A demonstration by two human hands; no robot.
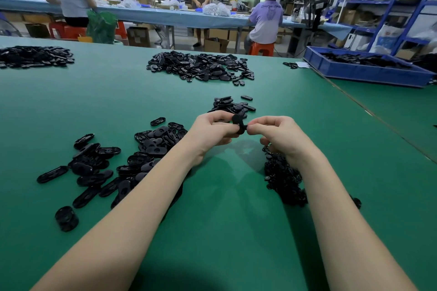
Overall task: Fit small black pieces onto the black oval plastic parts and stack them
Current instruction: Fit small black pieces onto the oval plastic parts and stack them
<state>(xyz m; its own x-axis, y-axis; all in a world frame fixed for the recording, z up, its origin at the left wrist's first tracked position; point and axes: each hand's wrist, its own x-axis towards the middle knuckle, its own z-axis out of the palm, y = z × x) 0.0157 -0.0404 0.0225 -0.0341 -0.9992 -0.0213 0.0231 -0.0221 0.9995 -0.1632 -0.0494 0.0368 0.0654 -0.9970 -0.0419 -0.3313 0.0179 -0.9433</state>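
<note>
Both hands, left hand (210, 129) and right hand (275, 133), are pinching one oval part (238, 125) mid-fitting above the table's (224, 231) middle, while big loose piles (132, 160) are suggesting most work remains.

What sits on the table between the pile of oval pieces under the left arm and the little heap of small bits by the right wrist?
Nothing: the head view shows only bare green table between the oval parts pile and the small pieces heap.

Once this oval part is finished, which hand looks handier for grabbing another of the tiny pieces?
Probably the right hand: the heap of small pieces lies right under its wrist, while the left hand sits nearer the oval parts. Both now pinch the held part.
</note>
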